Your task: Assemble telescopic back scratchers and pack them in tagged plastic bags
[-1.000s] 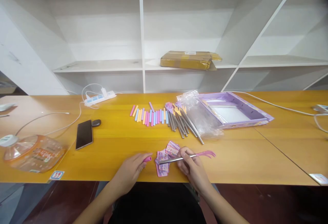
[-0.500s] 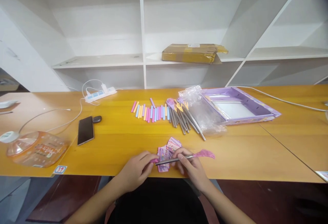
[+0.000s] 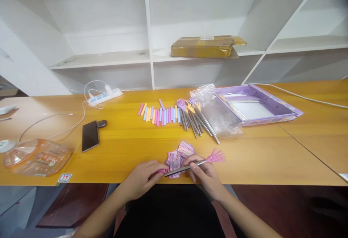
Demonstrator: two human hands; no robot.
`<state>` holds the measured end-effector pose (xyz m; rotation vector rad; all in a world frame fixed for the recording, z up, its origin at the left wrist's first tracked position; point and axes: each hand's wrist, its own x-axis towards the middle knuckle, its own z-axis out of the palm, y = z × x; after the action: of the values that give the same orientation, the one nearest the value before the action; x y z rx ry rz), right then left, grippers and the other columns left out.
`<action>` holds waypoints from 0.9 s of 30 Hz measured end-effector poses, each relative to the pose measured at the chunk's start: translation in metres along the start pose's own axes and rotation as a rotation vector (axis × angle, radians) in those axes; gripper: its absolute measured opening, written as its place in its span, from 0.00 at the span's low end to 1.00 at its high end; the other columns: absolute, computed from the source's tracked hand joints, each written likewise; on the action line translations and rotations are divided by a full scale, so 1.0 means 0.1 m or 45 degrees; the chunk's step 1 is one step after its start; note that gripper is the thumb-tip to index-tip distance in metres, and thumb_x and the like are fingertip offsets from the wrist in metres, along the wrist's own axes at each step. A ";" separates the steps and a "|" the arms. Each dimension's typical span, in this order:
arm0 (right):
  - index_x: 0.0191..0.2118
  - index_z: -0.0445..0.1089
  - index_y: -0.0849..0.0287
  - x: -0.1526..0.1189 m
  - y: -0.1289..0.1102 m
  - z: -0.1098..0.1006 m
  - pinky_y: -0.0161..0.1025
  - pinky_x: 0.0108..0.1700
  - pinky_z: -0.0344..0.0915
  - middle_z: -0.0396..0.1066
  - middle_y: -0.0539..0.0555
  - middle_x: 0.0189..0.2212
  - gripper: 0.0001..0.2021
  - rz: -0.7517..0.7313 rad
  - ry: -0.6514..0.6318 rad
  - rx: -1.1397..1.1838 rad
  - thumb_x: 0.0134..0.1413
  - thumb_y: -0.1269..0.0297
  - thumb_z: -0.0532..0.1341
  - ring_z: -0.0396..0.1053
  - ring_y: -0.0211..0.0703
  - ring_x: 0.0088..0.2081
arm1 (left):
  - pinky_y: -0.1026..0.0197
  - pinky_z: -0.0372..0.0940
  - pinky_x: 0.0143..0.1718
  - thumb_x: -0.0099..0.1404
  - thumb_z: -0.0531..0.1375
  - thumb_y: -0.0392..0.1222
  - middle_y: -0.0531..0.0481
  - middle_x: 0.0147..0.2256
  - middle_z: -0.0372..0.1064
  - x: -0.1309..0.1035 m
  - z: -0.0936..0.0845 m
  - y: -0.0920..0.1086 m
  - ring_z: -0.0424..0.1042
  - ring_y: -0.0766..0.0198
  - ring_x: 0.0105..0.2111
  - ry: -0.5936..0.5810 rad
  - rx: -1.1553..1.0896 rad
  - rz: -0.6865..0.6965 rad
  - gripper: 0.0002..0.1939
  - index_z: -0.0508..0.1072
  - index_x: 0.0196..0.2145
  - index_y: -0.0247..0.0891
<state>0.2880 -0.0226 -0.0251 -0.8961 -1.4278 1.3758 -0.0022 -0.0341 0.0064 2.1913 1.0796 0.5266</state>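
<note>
My right hand (image 3: pixel 204 174) is closed around a back scratcher (image 3: pixel 187 167) with a metal rod and a pink claw-shaped head pointing right. Between the thumb and fingers of my left hand (image 3: pixel 146 178) is a pink handle sleeve (image 3: pixel 162 171), its end close beside the rod's bare tip; whether they touch I cannot tell. Under the rod lies a small pile of pink printed cards (image 3: pixel 174 159). Farther back, a row of pink, yellow, blue and purple sleeves (image 3: pixel 160 116) lies beside a heap of more back scratchers (image 3: pixel 194 118) with pink, yellow and purple heads.
A clear plastic bag (image 3: pixel 217 118) lies against a purple open box (image 3: pixel 272 120) at the right. On the left are a phone (image 3: pixel 90 136), a power strip (image 3: pixel 106 97) with cables and an orange bottle (image 3: pixel 40 158). A taped carton (image 3: pixel 203 47) sits on the shelf.
The back scratcher has turned about its length, so its claw now shows spread out. Both hands keep their grips. The view has shifted slightly.
</note>
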 end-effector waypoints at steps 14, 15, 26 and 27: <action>0.45 0.78 0.56 0.00 -0.02 -0.04 0.39 0.30 0.64 0.65 0.46 0.18 0.21 0.031 0.017 -0.036 0.73 0.42 0.61 0.64 0.40 0.21 | 0.57 0.71 0.55 0.84 0.53 0.49 0.47 0.52 0.81 -0.02 -0.03 0.01 0.79 0.58 0.50 -0.007 0.004 -0.027 0.18 0.76 0.62 0.48; 0.45 0.78 0.56 -0.01 -0.02 -0.05 0.39 0.30 0.64 0.66 0.46 0.18 0.20 0.025 0.008 -0.048 0.74 0.43 0.61 0.64 0.40 0.21 | 0.57 0.71 0.55 0.84 0.53 0.49 0.47 0.53 0.81 -0.02 -0.02 0.01 0.80 0.58 0.50 -0.005 -0.008 -0.035 0.18 0.76 0.62 0.48; 0.50 0.82 0.52 -0.09 0.07 -0.01 0.46 0.41 0.73 0.75 0.50 0.24 0.14 -0.259 -0.045 -0.190 0.77 0.56 0.60 0.74 0.45 0.29 | 0.60 0.74 0.48 0.83 0.54 0.49 0.49 0.45 0.84 -0.09 0.09 -0.10 0.83 0.60 0.43 0.119 0.040 0.038 0.15 0.79 0.55 0.46; 0.51 0.82 0.51 -0.10 0.06 0.00 0.45 0.41 0.73 0.75 0.49 0.23 0.13 -0.281 -0.053 -0.195 0.78 0.57 0.59 0.75 0.46 0.30 | 0.60 0.74 0.47 0.83 0.54 0.49 0.49 0.44 0.84 -0.09 0.09 -0.10 0.83 0.60 0.42 0.130 0.045 0.052 0.14 0.78 0.54 0.45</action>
<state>0.2903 -0.0311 -0.0321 -0.7833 -1.6294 1.1385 -0.0080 -0.0402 -0.0083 2.2419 1.1073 0.6482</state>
